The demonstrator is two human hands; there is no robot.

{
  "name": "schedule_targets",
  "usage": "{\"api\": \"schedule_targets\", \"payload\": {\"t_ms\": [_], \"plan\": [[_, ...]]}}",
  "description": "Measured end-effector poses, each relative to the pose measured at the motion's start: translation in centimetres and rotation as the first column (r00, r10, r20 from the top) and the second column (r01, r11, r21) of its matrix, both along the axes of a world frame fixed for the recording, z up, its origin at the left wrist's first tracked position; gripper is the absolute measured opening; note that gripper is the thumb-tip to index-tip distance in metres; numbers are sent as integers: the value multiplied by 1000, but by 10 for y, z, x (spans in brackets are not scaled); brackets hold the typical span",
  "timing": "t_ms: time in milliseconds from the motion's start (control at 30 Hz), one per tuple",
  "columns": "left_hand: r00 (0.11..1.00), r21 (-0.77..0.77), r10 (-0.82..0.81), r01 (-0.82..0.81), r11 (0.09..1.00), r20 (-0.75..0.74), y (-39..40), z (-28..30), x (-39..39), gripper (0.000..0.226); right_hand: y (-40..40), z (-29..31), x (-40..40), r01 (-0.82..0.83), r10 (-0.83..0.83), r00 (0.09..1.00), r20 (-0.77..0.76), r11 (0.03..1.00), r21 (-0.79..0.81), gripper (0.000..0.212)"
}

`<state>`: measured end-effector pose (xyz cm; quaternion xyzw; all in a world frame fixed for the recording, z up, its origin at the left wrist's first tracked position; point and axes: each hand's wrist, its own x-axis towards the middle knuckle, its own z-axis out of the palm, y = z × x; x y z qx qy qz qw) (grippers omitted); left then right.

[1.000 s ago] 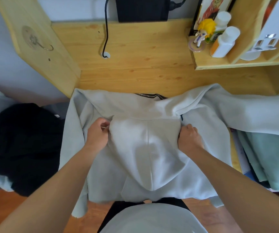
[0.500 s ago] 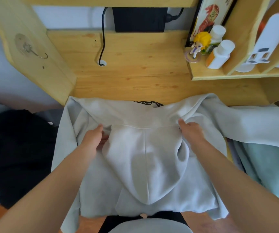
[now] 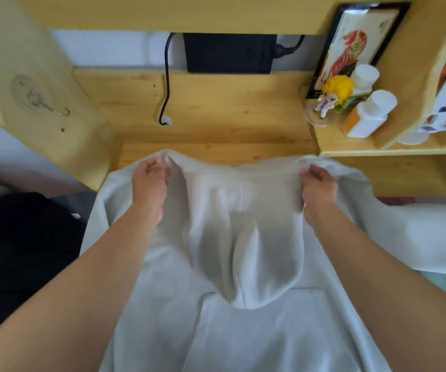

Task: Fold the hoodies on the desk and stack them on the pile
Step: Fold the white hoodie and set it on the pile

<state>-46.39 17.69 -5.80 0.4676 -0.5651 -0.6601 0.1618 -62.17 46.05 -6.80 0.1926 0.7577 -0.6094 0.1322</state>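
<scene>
Hands: both reach out over the light grey hoodie (image 3: pixel 243 304), one at each shoulder of it.
Left hand: the left hand (image 3: pixel 149 183) is at about 10 o'clock from the middle of the view. Its fingers are curled together and they pinch the top edge of the hoodie.
Right hand: the right hand (image 3: pixel 317 186) is at about 2 o'clock. Its fingers are bent down and clamped on the top edge of the hoodie too.
Arms: both bare arms come in from the bottom corners and point up toward 12 o'clock.
Hoodie: it is on the wooden desk (image 3: pixel 216 108), held up at the top edge. Its hood (image 3: pixel 246 242) hangs down the middle between the two hands. One sleeve (image 3: pixel 418 232) goes off toward 3 o'clock.
Desk: the bare wood shows at 12 o'clock, past the hands. A black cable (image 3: pixel 166 81) goes down into a hole in it.
Back wall: a black box (image 3: pixel 229 53) sits at 12 o'clock, under a wooden shelf.
Side shelf: at 2 o'clock there is a small toy figure with yellow hair (image 3: pixel 333 95), two white bottles (image 3: pixel 369 114) and a picture (image 3: pixel 356 41).
Left side: a dark pile of clothes (image 3: pixel 20 251) lies at 9 o'clock, beside the hoodie.
</scene>
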Motion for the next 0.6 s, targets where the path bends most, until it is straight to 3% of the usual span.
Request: {"api": "schedule_targets", "payload": {"t_ms": [33, 100, 167, 200, 300, 367, 433, 467, 500, 600], "plan": [[990, -104, -71, 84, 991, 122, 0, 0, 0, 35, 0, 0, -3, -58, 57, 998, 9, 988, 141, 38], [918, -330, -173, 297, 896, 358, 11, -3, 7, 47, 0, 0, 9, -199, 252, 967, -35, 835, 514, 54], [867, -512, -217, 449, 733, 448, 38, -4, 17, 45, -2, 0, 43, -254, 493, 855, -163, 671, 696, 60], [842, -527, -212, 486, 697, 495, 52, -7, 21, 47, -3, 1, 59, -291, 584, 797, -151, 592, 752, 62], [741, -306, -215, 498, 811, 636, 73, -27, 27, 55, 6, -13, 89, -479, 664, 738, 122, 388, 787, 64], [604, -187, -328, 633, 751, 727, 72, -42, 36, 50, 22, -20, 93, -557, 617, 742, 263, 349, 753, 64], [511, -196, -327, 726, 659, 795, 63, -47, 45, 42, 36, -27, 93, -588, 613, 708, 352, 235, 774, 65], [516, -221, -300, 724, 654, 802, 58, -47, 46, 40, 40, -28, 92, -577, 606, 710, 358, 209, 790, 65], [546, -230, -287, 692, 685, 787, 53, -46, 46, 39, 42, -28, 91, -545, 585, 742, 328, 242, 802, 66], [680, -197, -242, 500, 843, 692, 47, -36, 39, 48, 42, -18, 86, -413, 412, 886, 212, 491, 767, 64]]}}
